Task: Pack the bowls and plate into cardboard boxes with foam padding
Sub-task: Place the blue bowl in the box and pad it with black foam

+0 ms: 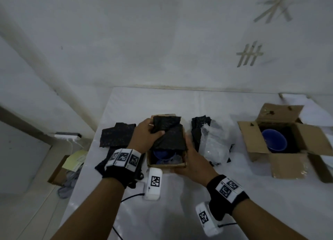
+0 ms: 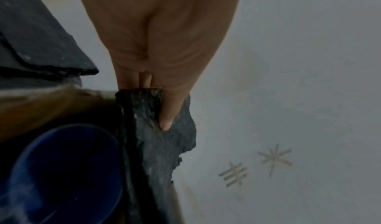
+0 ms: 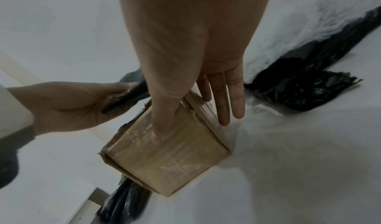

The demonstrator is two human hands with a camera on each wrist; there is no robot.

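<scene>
A small cardboard box [image 1: 165, 165] stands mid-table with a blue bowl [image 1: 162, 155] inside. Black foam sheets [image 1: 171, 139] lie tilted over its far half. My left hand [image 1: 155, 127] pinches a black foam piece [image 1: 166, 123] at the box's far left corner; in the left wrist view its thumb [image 2: 167, 121] presses into that foam piece [image 2: 156, 146] beside the blue bowl [image 2: 68, 170]. My right hand [image 1: 186, 157] braces the box, with straight fingers [image 3: 224, 107] along its right side and the thumb on the near face of the box [image 3: 164, 159].
A second cardboard box [image 1: 252, 140] stands with its flaps spread at the right, a blue bowl [image 1: 273, 139] in its black lining. More black foam sheets [image 1: 117, 137] lie left of the small box, clear wrap [image 1: 214, 142] to its right. The table's left edge drops to the floor.
</scene>
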